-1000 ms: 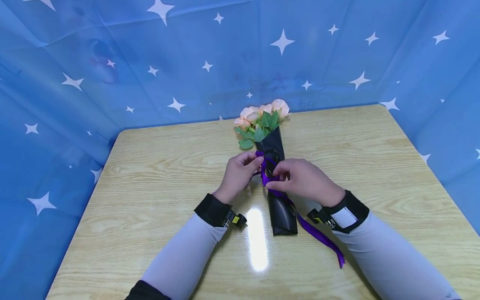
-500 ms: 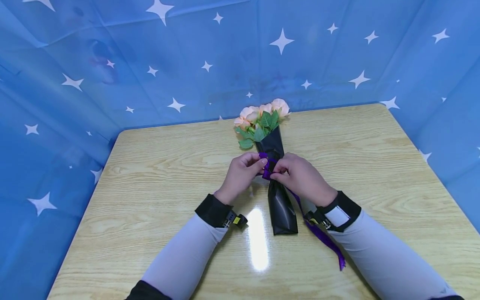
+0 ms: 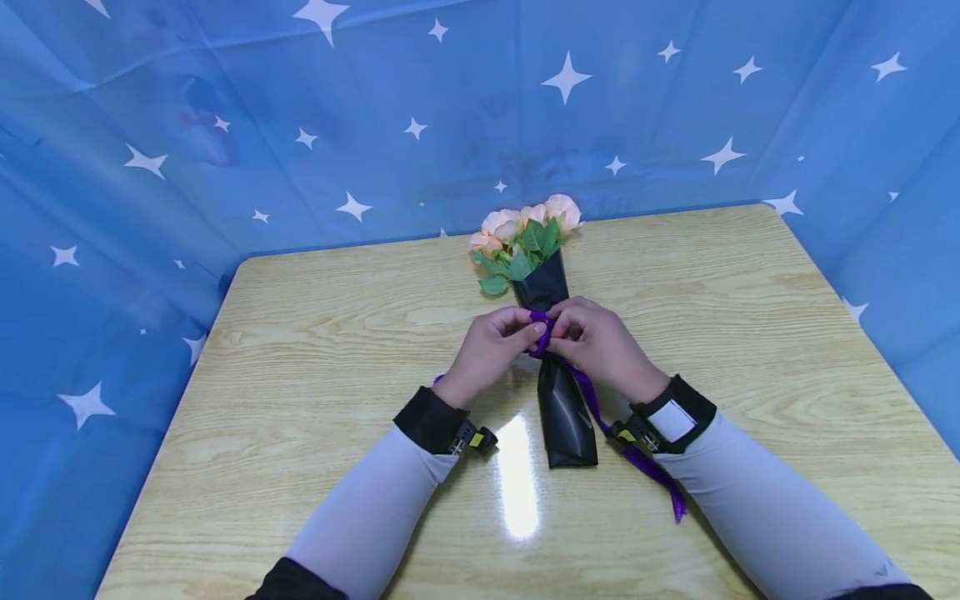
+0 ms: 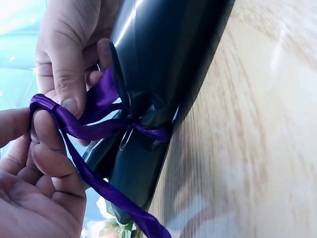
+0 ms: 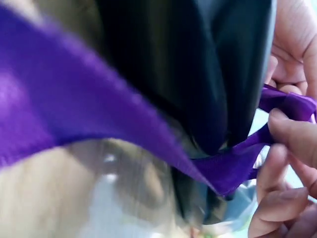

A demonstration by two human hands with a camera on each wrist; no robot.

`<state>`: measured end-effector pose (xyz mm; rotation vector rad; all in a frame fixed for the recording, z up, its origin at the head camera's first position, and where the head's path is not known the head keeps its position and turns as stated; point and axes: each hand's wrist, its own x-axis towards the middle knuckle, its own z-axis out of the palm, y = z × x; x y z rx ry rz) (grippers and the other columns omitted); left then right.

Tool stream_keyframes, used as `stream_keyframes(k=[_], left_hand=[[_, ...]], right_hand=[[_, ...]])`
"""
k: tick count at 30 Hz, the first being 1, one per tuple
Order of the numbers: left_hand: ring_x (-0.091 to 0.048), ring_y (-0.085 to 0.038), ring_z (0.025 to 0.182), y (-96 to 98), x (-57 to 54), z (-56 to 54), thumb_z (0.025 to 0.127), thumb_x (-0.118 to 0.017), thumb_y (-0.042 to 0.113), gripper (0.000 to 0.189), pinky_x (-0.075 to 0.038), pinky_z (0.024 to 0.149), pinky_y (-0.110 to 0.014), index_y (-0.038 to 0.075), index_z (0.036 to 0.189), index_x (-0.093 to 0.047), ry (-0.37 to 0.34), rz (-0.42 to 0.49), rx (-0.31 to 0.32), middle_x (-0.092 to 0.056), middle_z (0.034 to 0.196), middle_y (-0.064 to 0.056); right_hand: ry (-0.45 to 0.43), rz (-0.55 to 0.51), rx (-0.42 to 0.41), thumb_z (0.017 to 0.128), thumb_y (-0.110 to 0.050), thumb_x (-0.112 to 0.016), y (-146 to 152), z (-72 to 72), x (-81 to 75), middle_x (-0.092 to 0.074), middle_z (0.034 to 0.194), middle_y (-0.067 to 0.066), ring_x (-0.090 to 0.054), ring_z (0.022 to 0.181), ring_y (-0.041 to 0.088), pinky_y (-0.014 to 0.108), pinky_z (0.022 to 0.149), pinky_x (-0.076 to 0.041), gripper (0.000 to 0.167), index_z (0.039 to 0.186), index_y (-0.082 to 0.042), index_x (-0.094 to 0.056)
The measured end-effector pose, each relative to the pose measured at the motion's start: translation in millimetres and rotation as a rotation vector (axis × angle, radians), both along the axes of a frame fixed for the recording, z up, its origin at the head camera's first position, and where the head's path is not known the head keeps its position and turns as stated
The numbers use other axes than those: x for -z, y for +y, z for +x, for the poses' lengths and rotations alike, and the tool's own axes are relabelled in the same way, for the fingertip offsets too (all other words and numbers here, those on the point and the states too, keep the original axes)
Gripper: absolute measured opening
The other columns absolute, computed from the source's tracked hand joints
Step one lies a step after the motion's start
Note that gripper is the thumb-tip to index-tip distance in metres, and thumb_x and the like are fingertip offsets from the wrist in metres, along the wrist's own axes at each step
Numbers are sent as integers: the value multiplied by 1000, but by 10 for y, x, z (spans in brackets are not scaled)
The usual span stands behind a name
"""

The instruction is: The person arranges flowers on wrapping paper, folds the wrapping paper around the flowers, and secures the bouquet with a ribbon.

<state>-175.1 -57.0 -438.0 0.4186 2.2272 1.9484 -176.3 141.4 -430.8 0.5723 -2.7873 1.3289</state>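
A bouquet of peach flowers [image 3: 501, 225] with green leaves lies on the table, wrapped in black paper [image 3: 567, 417]. Around the wrap's gathered middle passes a purple ribbon [image 4: 99, 130]. Just left of that waist, my left hand [image 3: 491, 342] pinches the ribbon between thumb and fingers. My right hand [image 3: 600, 342] pinches ribbon too, close against the left fingertips. In the left wrist view, the ribbon bends over a fingertip into a loop, and a thin pale wire [image 4: 127, 138] shows at the waist. One long ribbon tail [image 3: 652, 468] trails under the right wrist.
The wooden table [image 3: 315, 325] stretches to both sides of the bouquet. A blue curtain with white stars [image 3: 420, 75] hangs behind it. Black straps with small cameras [image 3: 480, 440] sit on both wrists.
Both hands have drawn together at the waist, the left shifting slightly right and the right moving up. The ribbon stretch between them has become shorter. The bouquet has stayed in place.
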Motion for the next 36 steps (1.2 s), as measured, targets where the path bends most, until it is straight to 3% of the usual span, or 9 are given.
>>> stream_keyframes(k=[5,9,12,16,21,23,29,32,36], left_hand=[[-67,-7,83,7,23,-9,102,-68,18,18,-55,78,-22,2,103,-74,9,-8,6,-74,91,-5],[-66,-7,83,9,29,-12,102,-69,19,18,-54,77,-23,2,103,-75,13,-12,8,-73,89,0],[-66,-9,82,8,25,-9,101,-69,20,18,-56,80,-31,3,103,-75,13,-10,10,-73,88,0],[-68,-9,83,9,24,-7,101,-69,20,18,-58,84,-42,3,104,-75,16,-16,7,-74,91,-4],[-69,-9,83,17,38,-8,102,-68,20,19,-58,84,-40,3,106,-75,19,-23,8,-75,95,-9],[-69,-9,82,21,47,-10,102,-68,20,19,-58,82,-36,3,106,-75,16,-19,5,-75,94,-9],[-68,-9,79,25,74,-20,102,-68,20,19,-53,76,-26,2,104,-75,0,-3,-14,-71,84,2],[-67,-9,79,28,91,-24,101,-69,20,19,-49,71,-22,2,104,-75,0,-5,-16,-71,84,4],[-67,-8,80,36,111,-22,101,-69,21,19,-46,68,-22,3,104,-75,-1,-24,-18,-72,85,3]], right_hand=[[-80,-16,7,95,-13,-77,2,-14,43,-58,75,5,-52,63,18,24,52,-41,19,87,-11,-60],[-101,-53,14,95,-12,-76,10,-31,72,-57,77,4,-51,64,17,23,52,-40,18,100,-8,-58],[-97,-60,4,96,-13,-75,13,-40,89,-61,83,5,-53,68,19,24,55,-43,17,109,-9,-65],[-81,-37,-17,99,-18,-73,16,-57,114,-67,83,3,-56,71,18,26,60,-45,9,104,-12,-77],[-113,-63,-31,101,-17,-68,33,-84,152,-71,85,3,-57,71,18,25,62,-46,14,105,-13,-81],[-144,-99,-42,102,-13,-65,42,-96,162,-73,91,6,-58,73,18,24,64,-47,18,110,-11,-81],[-366,-274,-64,102,-8,-59,108,-152,170,-63,78,1,-51,61,11,23,54,-42,26,122,-1,-73],[-437,-343,-54,102,-7,-57,128,-173,171,-58,72,-1,-48,58,10,22,51,-38,24,122,-1,-70],[-464,-420,-32,101,-8,-58,129,-178,180,-58,67,-3,-49,57,9,21,50,-38,16,113,-3,-69]])
